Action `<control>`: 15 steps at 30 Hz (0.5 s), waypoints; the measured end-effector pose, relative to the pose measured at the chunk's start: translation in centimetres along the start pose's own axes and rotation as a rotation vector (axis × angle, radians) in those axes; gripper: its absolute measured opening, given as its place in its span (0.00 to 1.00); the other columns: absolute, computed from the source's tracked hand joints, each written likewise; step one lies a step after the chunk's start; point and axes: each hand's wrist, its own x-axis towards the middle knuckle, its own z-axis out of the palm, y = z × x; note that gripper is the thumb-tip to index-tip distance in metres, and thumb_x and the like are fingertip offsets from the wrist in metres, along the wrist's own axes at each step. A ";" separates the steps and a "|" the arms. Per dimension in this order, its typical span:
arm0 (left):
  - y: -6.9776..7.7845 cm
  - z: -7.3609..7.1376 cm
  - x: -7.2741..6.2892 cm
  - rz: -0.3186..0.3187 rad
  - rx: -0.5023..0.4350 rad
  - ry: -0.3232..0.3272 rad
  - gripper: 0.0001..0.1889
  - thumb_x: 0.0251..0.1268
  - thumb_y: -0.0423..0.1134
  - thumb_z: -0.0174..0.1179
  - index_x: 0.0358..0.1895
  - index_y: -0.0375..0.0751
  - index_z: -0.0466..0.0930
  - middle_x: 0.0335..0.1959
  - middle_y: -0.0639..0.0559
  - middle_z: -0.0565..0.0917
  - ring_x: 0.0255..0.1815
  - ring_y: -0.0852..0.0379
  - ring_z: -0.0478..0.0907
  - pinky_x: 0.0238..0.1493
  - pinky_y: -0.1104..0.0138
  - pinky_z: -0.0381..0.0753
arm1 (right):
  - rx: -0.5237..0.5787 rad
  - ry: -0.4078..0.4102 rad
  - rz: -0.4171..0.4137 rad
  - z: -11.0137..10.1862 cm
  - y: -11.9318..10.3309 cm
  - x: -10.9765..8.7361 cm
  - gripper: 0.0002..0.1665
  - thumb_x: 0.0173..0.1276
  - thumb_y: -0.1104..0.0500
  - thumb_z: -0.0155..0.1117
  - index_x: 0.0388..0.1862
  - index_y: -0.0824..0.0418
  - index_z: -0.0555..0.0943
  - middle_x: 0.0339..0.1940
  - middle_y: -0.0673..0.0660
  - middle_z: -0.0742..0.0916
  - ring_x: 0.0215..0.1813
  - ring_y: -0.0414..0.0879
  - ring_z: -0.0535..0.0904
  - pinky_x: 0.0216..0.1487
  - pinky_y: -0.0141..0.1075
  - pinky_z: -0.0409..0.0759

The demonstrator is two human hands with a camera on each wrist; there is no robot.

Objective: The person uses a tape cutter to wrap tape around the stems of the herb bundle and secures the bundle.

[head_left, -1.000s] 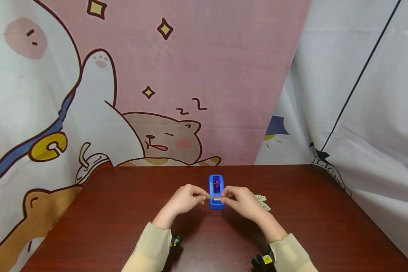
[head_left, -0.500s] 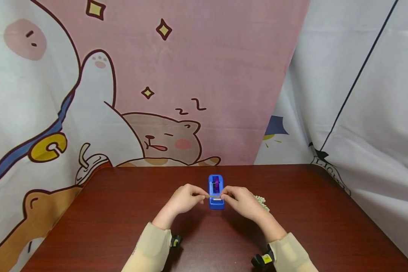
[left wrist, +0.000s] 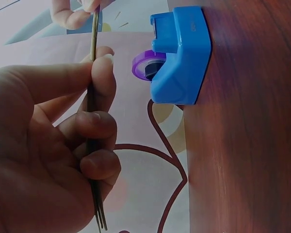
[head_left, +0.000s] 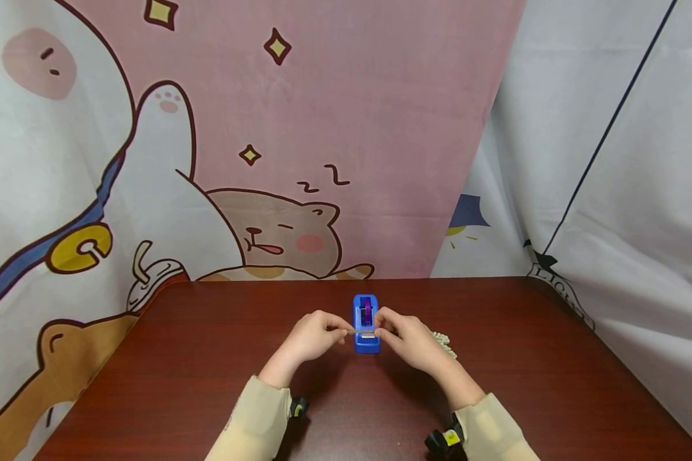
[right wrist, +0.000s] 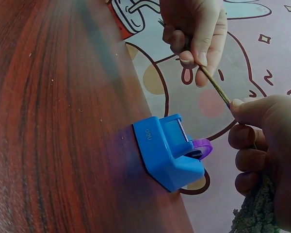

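Note:
Thin greenish-brown stems (right wrist: 215, 86) stretch between my two hands over the blue tape dispenser (head_left: 367, 346). My left hand (head_left: 314, 336) pinches them between thumb and index finger. In the left wrist view its other fingers curl round their lower ends, and several stem tips poke out below. My right hand (head_left: 412, 342) holds the same stems near its thumb tip. Small pale-green flower heads (right wrist: 257, 213) at the other end of the stems hang below the right palm, partly hidden by it. A purple tape roll (left wrist: 146, 65) sits in the dispenser, apart from both hands.
The dispenser stands on a dark red-brown wooden table (head_left: 207, 358). Behind it hangs a cartoon-printed cloth (head_left: 380, 128), and white cloth (head_left: 611, 160) hangs at the right. Each wrist carries a small black camera (head_left: 298, 407).
My right index finger seems to have lifted slightly off the stems. Both hands otherwise keep their places over the dispenser, and the head view shifts a little.

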 end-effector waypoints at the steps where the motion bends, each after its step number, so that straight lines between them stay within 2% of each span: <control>1: 0.0 0.0 0.0 0.000 0.001 0.000 0.08 0.67 0.37 0.60 0.39 0.41 0.88 0.25 0.53 0.84 0.22 0.62 0.71 0.22 0.67 0.67 | 0.001 0.001 0.001 0.0 0.0 0.0 0.08 0.68 0.60 0.64 0.37 0.48 0.74 0.20 0.40 0.73 0.22 0.35 0.67 0.24 0.31 0.67; 8: 0.1 0.1 0.1 -0.007 0.011 -0.001 0.07 0.66 0.37 0.61 0.39 0.42 0.89 0.25 0.53 0.84 0.22 0.62 0.71 0.22 0.67 0.67 | -0.014 -0.007 0.031 0.1 0.1 -0.1 0.03 0.69 0.56 0.63 0.36 0.52 0.79 0.22 0.42 0.77 0.23 0.36 0.68 0.25 0.32 0.69; 15: -0.1 0.4 0.0 -0.024 0.012 -0.002 0.06 0.64 0.36 0.63 0.39 0.44 0.89 0.23 0.58 0.82 0.21 0.63 0.72 0.22 0.67 0.68 | -0.135 -0.042 0.058 0.4 0.0 0.1 0.02 0.68 0.56 0.64 0.34 0.50 0.82 0.25 0.40 0.78 0.26 0.36 0.69 0.28 0.33 0.70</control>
